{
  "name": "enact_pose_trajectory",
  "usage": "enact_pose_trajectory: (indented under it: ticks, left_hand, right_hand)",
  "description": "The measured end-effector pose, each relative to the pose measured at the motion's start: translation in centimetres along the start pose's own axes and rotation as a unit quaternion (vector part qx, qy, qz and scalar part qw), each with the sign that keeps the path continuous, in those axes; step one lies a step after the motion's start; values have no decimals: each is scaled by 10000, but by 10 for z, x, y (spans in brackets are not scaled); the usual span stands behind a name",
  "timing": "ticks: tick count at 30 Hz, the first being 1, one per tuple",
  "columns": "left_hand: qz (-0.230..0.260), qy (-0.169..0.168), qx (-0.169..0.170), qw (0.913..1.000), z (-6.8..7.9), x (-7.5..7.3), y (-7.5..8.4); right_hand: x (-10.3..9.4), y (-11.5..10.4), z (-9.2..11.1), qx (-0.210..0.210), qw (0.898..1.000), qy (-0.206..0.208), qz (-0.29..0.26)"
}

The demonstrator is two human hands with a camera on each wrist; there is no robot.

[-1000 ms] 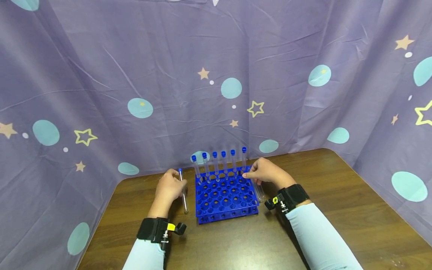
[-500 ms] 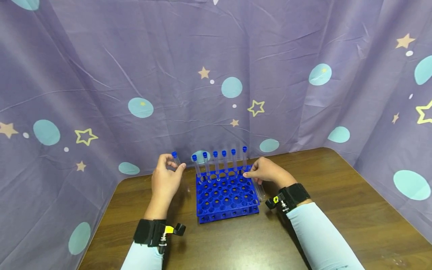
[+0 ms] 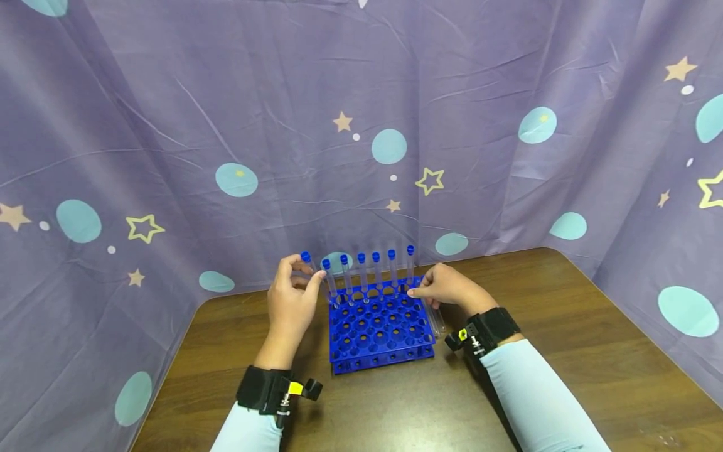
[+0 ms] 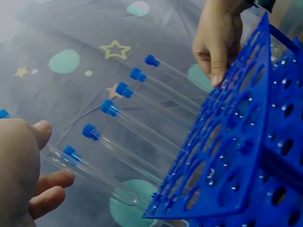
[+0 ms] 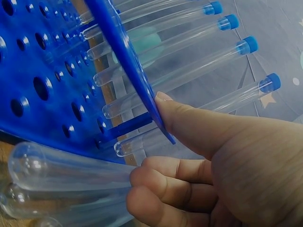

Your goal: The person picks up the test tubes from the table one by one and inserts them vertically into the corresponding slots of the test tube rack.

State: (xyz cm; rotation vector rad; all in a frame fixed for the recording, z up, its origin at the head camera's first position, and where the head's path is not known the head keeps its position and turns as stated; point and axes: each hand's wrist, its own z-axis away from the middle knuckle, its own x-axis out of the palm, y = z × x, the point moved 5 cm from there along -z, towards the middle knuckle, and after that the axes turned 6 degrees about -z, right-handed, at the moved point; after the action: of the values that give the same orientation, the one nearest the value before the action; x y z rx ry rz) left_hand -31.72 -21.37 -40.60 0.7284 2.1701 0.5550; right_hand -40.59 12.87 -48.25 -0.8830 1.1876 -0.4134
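My left hand point(image 3: 290, 301) pinches a clear test tube with a blue cap point(image 3: 305, 257) at the back left corner of the blue test tube rack point(image 3: 378, 333). In the left wrist view the held tube's rounded bottom point(image 4: 134, 197) hangs outside the rack's top plate, next to the nearest racked tube. Several blue-capped test tubes point(image 3: 361, 270) stand in the rack's back row. My right hand point(image 3: 452, 290) grips the rack's right edge near the back, its thumb point(image 5: 184, 123) on the top plate and its fingers curled below.
Several loose clear tubes point(image 5: 71, 165) lie on the wooden table point(image 3: 390, 408) along the rack's right side, partly hidden by the right hand. A purple patterned curtain point(image 3: 294, 125) hangs close behind the rack.
My left hand has raised the test tube from left of the rack, then carried it right to the back left corner. The right hand stays on the rack's edge.
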Motion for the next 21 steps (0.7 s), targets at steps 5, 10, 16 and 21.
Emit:
enact_pose_trajectory:
  ticks: [5,10,16,21]
  left_hand:
    - [16,-92,314,9995,3,9,2]
    - [-46,-141,524,9985,5,17,-1]
    - [-222,-446,477,9976,9,25,-7]
    - [-311,-749,286,9963,12,30,-10]
  right_hand:
    - [0,0,0,-12,10000,-13,49]
    - [0,0,-1,-12,10000,0,22]
    - [0,1,-1,-14,10000,-16,-31]
    - [-1,1,-1,-32,10000,-22,-9]
